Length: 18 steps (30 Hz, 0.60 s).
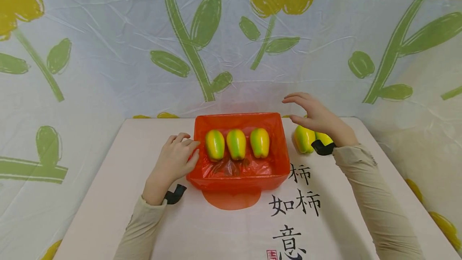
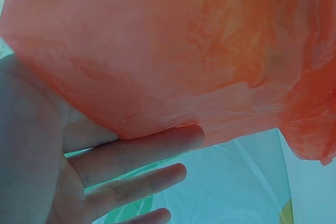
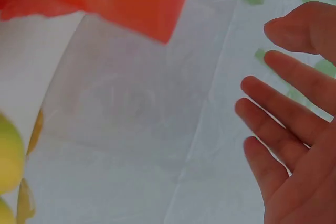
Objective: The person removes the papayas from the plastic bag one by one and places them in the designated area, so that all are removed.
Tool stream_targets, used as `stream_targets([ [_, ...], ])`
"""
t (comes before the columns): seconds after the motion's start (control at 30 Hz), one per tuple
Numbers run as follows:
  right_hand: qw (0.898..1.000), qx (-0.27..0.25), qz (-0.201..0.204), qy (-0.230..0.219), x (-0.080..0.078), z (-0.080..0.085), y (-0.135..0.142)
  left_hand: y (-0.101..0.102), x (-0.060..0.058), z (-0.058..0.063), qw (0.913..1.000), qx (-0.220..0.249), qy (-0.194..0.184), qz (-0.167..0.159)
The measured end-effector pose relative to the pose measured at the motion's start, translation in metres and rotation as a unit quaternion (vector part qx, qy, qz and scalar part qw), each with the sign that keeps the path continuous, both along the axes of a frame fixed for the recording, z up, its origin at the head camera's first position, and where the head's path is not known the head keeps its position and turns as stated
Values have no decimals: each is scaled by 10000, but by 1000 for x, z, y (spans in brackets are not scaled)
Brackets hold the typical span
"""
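A red plastic container, its walls thin and creased like a bag, stands on the table with three yellow-green fruits in a row inside. My left hand is at its left wall. Up close in the left wrist view, the fingers extend along the lower edge of the red plastic, which hides part of the hand. Beyond the container's back right corner, my right hand is raised with fingers spread and nothing in it. Below that hand, two more fruits lie on the table, partly covered by the wrist.
The pale table carries black brushed characters right of the container. A red flap lies in front of it. Flower-printed sheeting hangs close behind and at both sides. Black wrist straps show at both cuffs.
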State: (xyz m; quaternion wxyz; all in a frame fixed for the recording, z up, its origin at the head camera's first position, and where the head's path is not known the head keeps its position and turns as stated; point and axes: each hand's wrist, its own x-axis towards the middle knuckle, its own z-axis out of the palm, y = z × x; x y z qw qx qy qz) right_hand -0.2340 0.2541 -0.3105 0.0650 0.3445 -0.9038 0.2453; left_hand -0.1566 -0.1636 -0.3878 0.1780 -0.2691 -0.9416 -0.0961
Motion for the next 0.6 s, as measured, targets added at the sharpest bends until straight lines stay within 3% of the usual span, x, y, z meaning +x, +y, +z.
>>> stream_targets([
  [0.23, 9999, 126, 113, 12, 3, 8, -33, 0, 0, -1, 10000, -8, 69, -16],
  [0.6, 9968, 780, 3, -173, 0, 2, -78, 0, 0, 0, 10000, -13, 76, 1],
])
